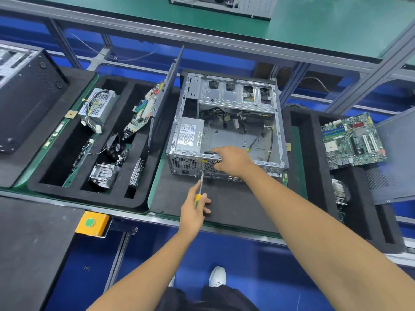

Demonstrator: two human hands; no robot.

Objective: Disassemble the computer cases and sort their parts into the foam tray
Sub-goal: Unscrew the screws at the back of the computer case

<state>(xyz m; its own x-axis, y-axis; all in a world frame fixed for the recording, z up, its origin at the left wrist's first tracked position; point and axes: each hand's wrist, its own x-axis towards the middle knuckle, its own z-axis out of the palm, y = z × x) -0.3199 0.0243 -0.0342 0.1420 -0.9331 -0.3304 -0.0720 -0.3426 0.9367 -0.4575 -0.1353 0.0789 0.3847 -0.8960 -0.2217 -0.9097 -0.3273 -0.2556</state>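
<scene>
Shoes and dark trousers at the bottom centre of the frame are placing you at the bench edge, with both bare forearms reaching up into the picture. Your left hand (195,207), lower centre, is curling its fingers round the yellow-and-green handle of a screwdriver (200,187), its shaft pointing up at the near rear corner of the open computer case (226,126), apparently at a screw holding the power supply (189,136). Your right hand (233,161), centre frame, is resting on the case's near rim with fingers bent over the edge, likely steadying the chassis against the turning force; whether it is truly gripping the rim is not clear.

Inside the case, the power supply and loose cables are remaining, so the strip-down looks partly done. At left centre, 1 black foam tray (89,194) is already holding a second power supply, a board, a fan and a heatsink. At right, another foam tray (314,153) is carrying a green motherboard (352,140).

You are working on a dark mat over a green-edged conveyor bench, above a blue floor, with a yellow button box (92,223) at lower left.
</scene>
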